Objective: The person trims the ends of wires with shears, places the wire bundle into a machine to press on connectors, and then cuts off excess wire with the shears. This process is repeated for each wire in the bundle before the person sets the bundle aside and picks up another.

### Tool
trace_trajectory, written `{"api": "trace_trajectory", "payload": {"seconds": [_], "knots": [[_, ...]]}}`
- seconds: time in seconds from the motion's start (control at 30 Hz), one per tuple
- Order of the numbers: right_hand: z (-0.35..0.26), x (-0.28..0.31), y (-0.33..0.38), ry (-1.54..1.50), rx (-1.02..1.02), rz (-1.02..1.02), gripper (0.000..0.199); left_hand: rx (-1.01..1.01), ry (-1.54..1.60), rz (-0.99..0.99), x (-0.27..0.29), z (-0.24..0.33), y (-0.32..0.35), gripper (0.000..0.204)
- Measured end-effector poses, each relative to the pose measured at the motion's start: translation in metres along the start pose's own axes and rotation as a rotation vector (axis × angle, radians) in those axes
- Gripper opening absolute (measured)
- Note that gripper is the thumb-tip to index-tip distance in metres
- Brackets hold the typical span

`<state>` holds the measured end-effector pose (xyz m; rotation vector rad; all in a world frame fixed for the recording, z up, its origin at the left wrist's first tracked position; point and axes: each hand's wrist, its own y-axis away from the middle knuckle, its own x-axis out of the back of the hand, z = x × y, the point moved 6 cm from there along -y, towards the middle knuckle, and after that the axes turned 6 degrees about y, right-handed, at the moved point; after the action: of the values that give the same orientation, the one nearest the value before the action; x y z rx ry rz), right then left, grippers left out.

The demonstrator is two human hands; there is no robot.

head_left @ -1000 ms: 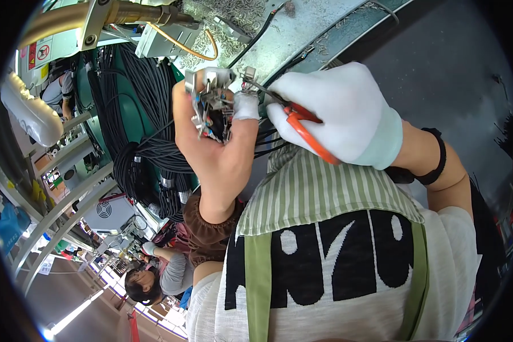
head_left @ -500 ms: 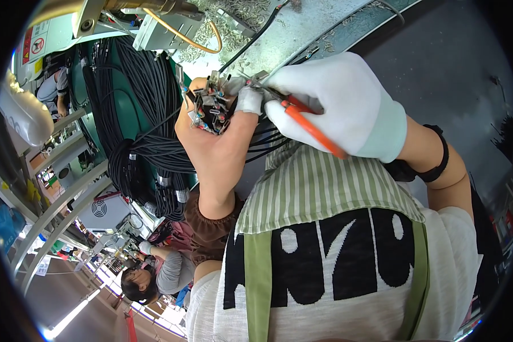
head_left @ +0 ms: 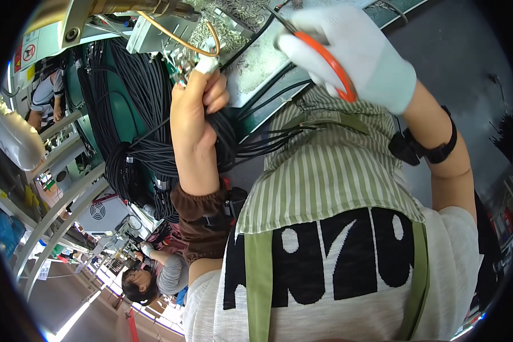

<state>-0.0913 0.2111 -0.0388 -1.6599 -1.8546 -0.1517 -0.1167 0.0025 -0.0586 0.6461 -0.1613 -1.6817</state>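
Pale worktable [head_left: 253, 85] behind, pliers [head_left: 332, 60] (dark-tipped) show a curved orange-red handle.

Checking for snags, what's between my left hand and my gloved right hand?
In the head view, the stretch between your left hand and gloved right hand shows pale worktop and some black cables.

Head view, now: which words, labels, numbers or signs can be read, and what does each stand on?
Shirt: large letter-like shapes on a black block; wording not copied out.
Panel: red-ringed sign beside a red strip; any wording too small to read.
Cable tags: any print too small to read.
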Motion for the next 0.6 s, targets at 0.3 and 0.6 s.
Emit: {"api": "trace_trajectory", "payload": {"seconds": [0.3,0.6], "knots": [[-0.019,-0.014,-0.031,0.342,0.791,0.257,0.024,-0.098,-0.174,-0.132,-0.001,-0.013,-0.027,0.032],[0.028,-0.04,-0.055,-0.715,-0.428,-0.475,0.03,-0.066,-0.339,-0.23,-0.007,0.009,-0.036,0.041]]}}
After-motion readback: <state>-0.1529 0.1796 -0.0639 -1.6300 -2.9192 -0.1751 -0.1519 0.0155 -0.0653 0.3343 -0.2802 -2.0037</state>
